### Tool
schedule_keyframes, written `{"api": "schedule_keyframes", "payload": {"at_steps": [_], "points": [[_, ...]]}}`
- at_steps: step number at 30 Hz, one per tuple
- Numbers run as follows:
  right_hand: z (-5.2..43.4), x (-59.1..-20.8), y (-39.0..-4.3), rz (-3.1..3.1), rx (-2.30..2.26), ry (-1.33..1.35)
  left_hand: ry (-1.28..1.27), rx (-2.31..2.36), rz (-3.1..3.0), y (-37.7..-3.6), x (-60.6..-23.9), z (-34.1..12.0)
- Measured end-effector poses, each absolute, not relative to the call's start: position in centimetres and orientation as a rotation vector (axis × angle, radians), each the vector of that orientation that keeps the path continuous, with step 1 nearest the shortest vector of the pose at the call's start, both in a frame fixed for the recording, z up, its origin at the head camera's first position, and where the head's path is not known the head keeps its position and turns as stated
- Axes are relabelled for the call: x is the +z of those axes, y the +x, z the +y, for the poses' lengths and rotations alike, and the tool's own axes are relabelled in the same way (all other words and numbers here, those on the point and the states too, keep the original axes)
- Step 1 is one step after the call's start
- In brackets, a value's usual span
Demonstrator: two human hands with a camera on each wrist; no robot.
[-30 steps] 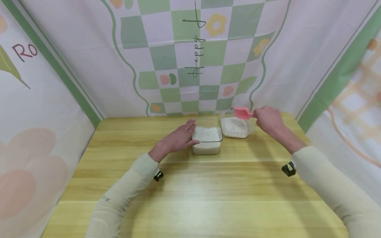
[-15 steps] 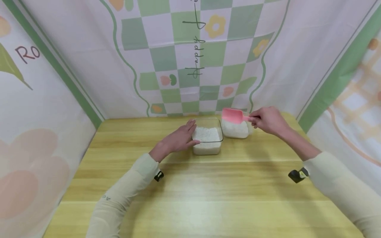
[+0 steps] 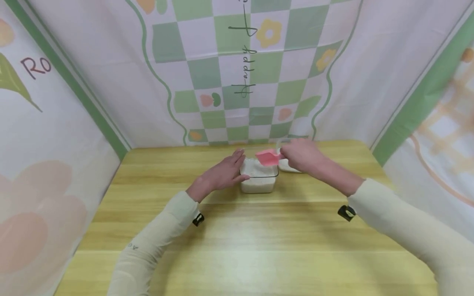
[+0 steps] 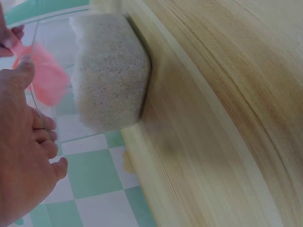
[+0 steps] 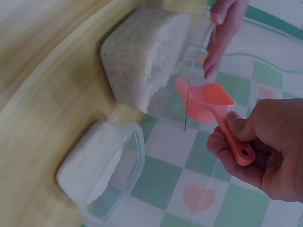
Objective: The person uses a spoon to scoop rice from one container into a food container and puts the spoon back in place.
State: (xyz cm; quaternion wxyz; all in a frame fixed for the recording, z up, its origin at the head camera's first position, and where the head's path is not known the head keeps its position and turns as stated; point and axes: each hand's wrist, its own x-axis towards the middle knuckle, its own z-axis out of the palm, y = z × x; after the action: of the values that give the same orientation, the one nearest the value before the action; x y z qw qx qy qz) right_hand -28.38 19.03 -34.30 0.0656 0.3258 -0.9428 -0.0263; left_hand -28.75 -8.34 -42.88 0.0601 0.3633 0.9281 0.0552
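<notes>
A clear square container (image 3: 259, 177), partly filled with rice (image 4: 109, 71), stands near the back of the wooden table. My left hand (image 3: 223, 172) rests at its left side with straight fingers, fingertips and thumb right at the rim. My right hand (image 3: 301, 155) grips a pink scoop (image 3: 267, 158) by its handle, fingers curled round it. In the right wrist view the scoop's bowl (image 5: 208, 101) is tilted and overlaps the container's opening. A smaller clear container (image 5: 140, 146), also holding rice, stands just right of the larger one, mostly hidden behind my right hand in the head view.
The wooden tabletop (image 3: 237, 238) stretches towards me in front of both containers. A checked green-and-white cloth (image 3: 237, 74) hangs right behind the table's back edge, with printed cloths at both sides.
My right hand has carried the scoop left from over the smaller container to over the larger one, its bowl now tilted there. My left hand has stayed at the larger container.
</notes>
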Motion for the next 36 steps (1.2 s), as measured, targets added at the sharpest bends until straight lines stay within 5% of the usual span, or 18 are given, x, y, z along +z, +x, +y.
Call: {"api": "schedule_keyframes", "payload": {"at_steps": [14,36], "points": [[14.7,-37.1,-30.3,-2.634,-0.393,1.166,1.124,0.22,2.809,-28.7,-42.8,-7.9],[15.0,-35.4,-30.7,-2.894,0.103,1.452,1.066,0.207,2.806,-28.8,-42.7,-8.2]]}}
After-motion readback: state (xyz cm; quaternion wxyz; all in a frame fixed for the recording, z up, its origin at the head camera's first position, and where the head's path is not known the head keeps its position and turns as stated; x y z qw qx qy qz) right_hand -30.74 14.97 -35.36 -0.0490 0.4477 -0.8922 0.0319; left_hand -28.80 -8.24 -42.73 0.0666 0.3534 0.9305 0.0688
